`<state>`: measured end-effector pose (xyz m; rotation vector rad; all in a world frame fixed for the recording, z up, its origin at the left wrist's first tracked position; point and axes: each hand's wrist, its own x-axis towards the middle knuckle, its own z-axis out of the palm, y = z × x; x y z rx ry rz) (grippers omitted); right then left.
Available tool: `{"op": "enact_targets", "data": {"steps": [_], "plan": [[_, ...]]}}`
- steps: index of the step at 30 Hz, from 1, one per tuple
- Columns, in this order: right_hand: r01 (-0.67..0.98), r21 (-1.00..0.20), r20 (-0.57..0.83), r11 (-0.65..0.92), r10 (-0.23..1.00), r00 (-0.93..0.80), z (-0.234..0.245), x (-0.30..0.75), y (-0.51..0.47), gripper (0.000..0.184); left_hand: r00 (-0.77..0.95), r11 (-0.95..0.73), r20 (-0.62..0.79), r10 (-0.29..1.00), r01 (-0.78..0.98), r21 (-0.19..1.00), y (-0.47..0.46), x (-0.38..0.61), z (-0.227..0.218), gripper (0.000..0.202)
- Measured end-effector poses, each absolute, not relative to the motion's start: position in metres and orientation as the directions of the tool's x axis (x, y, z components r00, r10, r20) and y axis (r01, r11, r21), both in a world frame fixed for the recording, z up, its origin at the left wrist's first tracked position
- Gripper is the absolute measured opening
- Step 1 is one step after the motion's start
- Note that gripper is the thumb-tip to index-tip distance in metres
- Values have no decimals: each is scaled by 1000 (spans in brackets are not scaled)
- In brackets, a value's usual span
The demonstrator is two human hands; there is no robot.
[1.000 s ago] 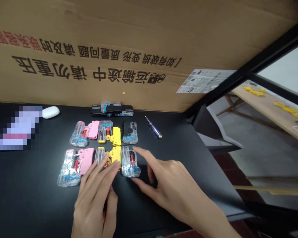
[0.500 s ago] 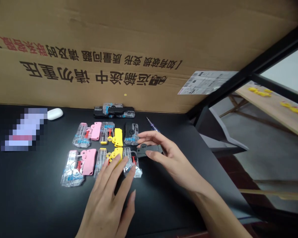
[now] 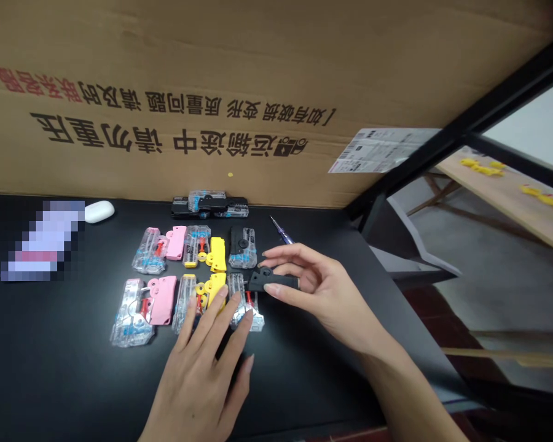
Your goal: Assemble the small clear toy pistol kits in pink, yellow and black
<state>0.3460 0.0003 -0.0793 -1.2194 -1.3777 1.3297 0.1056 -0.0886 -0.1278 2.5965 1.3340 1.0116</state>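
Note:
My right hand (image 3: 320, 279) pinches the black handle (image 3: 279, 282) of a clear plastic toy pistol (image 3: 245, 301) in the near row, thumb on its near side. Fingers spread, my left hand (image 3: 203, 362) lies over that pistol's near end and the yellow-handled toy pistol (image 3: 184, 301) beside it. To the left is a pink-handled toy pistol (image 3: 133, 316). The row behind has another pink-handled one (image 3: 150, 250), a yellow-handled one (image 3: 197, 245) and a folded black-and-clear one (image 3: 243, 247).
Several black and clear toy pistols (image 3: 211, 205) lie by the cardboard wall (image 3: 258, 73). A screwdriver (image 3: 281, 229) is behind my right hand. At left are a white case (image 3: 99, 212) and a pixelated flat object (image 3: 43, 240). A black frame (image 3: 396, 162) bounds the right.
The black handle has turned slightly and shifted closer to the clear body, with my right hand still on it. My left hand has hardly moved. The view has shifted a little.

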Motion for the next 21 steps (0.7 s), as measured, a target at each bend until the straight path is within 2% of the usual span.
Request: {"op": "enact_targets", "data": {"steps": [8, 12, 16, 21], "plan": [[94, -996, -19, -1, 982, -188, -79, 349, 0, 45, 389, -614, 532, 752, 706, 351, -92, 104, -123, 52], [64, -998, 1, 16, 974, -228, -76, 345, -8, 46, 293, -585, 582, 759, 699, 411, -92, 103, -121, 47], [47, -994, 79, 95, 961, -265, -72, 328, -23, 30, 143, -558, 652, 744, 670, 490, -91, 103, -121, 44], [74, -970, 203, 233, 938, -281, -72, 310, -37, 30, 102, -565, 695, 711, 672, 479, -89, 100, -119, 39]]}}
